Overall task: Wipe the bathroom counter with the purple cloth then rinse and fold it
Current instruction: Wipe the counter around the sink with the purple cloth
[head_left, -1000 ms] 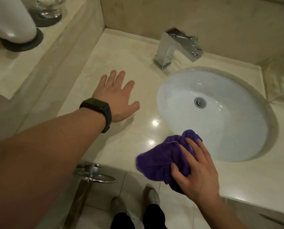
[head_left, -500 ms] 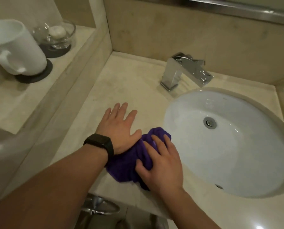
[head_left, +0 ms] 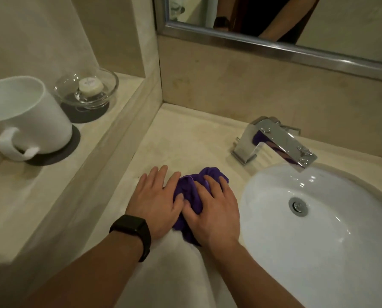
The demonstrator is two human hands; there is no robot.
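Your hands cover most of the purple cloth (head_left: pixel 191 192), so you cannot tell how it is bunched beneath. The sink (head_left: pixel 332 258) runs off the right edge. The mug (head_left: pixel 28 116) is cropped at the left. The soap's (head_left: pixel 91 85) print is unreadable.
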